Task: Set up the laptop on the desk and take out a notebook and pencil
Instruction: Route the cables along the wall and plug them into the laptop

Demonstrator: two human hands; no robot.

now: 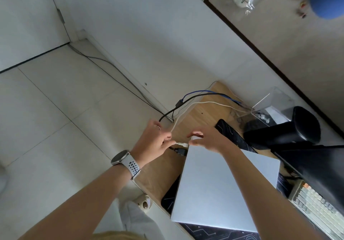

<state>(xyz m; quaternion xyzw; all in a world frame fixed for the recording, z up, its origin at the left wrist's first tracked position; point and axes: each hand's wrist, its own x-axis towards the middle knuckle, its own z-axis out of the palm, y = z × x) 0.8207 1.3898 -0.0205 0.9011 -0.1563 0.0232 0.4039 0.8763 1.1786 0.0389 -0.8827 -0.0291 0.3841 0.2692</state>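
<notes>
A closed silver laptop (219, 187) lies on a dark desk mat (230, 135) on the wooden desk (202, 113). My left hand (156, 139), with a watch on the wrist, pinches the plug of a white cable (179, 143) right at the laptop's far left corner. A black cable plug (179, 151) sits in the laptop's side just below it. My right hand (206, 139) rests on that same corner of the lid, fingers spread. No notebook or pencil is in view.
A black monitor (316, 165) and a dark cylindrical speaker (284, 128) stand to the right, with a keyboard (316, 208) below them. A clear plastic box (270, 105) sits at the desk's far end. Blue, black and white cables (204, 98) trail off the desk edge toward the tiled floor (55, 109).
</notes>
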